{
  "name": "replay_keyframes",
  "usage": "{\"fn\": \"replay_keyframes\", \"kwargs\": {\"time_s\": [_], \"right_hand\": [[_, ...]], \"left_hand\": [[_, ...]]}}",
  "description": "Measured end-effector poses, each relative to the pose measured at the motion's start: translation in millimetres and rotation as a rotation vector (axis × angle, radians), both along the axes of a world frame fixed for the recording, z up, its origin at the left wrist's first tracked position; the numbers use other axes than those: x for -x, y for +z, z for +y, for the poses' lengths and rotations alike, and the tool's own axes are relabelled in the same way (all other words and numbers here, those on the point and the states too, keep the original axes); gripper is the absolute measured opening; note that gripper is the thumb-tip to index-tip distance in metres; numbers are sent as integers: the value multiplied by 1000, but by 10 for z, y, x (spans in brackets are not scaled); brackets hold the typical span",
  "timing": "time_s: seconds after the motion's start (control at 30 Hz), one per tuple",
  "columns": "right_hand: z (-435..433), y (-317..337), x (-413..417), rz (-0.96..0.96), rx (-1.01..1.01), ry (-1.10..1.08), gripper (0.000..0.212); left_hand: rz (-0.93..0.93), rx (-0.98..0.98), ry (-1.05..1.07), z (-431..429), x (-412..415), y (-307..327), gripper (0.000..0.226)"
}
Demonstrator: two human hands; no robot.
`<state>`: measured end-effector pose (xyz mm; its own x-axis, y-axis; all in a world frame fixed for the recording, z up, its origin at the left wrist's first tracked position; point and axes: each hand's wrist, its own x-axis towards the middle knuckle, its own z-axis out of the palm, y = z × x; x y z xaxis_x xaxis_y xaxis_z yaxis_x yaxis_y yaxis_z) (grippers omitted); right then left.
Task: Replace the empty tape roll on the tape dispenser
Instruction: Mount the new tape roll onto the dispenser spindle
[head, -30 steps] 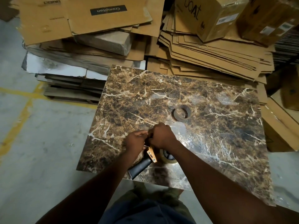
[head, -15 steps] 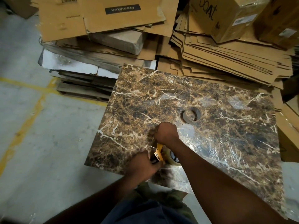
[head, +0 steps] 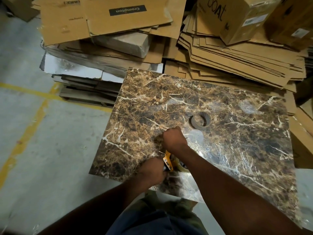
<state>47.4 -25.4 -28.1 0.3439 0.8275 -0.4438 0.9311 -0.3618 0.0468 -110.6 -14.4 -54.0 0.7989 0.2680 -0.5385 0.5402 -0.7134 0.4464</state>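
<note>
Both hands (head: pixel 174 140) on tape dispenser (head: pixel 168 160)

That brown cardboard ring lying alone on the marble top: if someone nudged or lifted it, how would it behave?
The cardboard ring looks like a bare, hollow tape core, so probably very light. It lies flat on the marble top, so a nudge would likely slide it, not roll it. Its thin wall might squash under a hard pinch.

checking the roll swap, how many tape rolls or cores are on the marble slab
2. A bare brown cardboard tape core lies flat mid-slab, beyond the hands. A pale clear tape roll sits in the yellow tape dispenser at the near edge, partly hidden by the right forearm. Others may be hidden.
</note>
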Motion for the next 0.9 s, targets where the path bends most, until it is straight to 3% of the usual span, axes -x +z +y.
{"fn": "replay_keyframes", "kwargs": {"time_s": [0.23,0.33,0.47,0.6,0.73,0.9], "right_hand": [[20,4,-79,37,-35,-80,12],[36,31,-166,154,-66,-246,11],[18,-70,-299,267,-159,-487,35],[-55,-166,-343,282,-189,-603,39],[-86,-213,-323,260,-182,-671,41],[-155,-263,-397,270,-107,-570,44]], "left_hand": [[29,-69,-59,-33,-44,-6,34],[57,-100,-34,-68,-42,-33,42],[58,-128,-48,-73,-63,-42,46],[56,-125,-94,-70,-63,-57,46],[35,-46,13,-91,-78,-55,50],[-65,46,236,-140,13,-36,63]]}}
